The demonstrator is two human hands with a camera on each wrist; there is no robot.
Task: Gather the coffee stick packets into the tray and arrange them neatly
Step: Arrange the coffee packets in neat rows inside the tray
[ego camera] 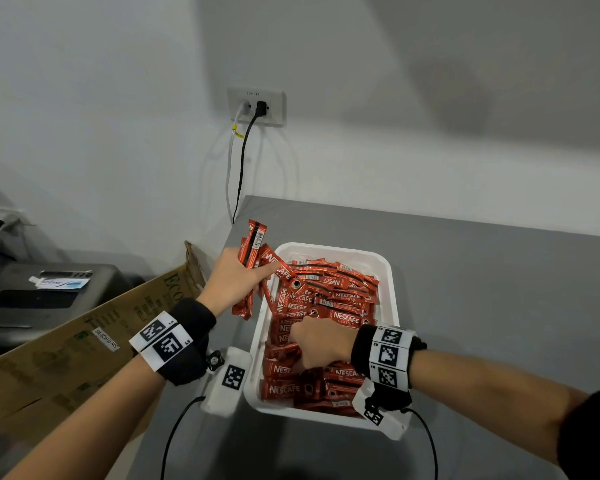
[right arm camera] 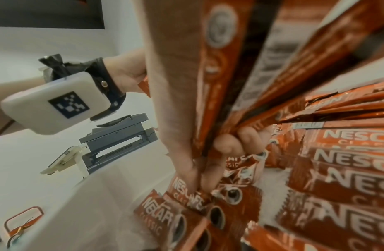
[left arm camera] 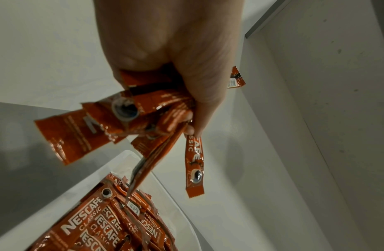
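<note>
left fingers [ego camera: 257, 271] curled round packets [ego camera: 253, 251], right fingers [right arm camera: 227, 144] pinching packets

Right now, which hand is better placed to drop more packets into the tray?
Left. The left hand already grips a bunch of coffee packets at the tray edge; the right hand is down among the packets in the tray.

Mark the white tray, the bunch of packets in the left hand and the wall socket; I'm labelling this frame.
white tray [ego camera: 329, 249], head view, far rim.
bunch of packets [ego camera: 255, 235], head view, upper end above left hand.
wall socket [ego camera: 278, 105], head view, right part of faceplate.
</note>
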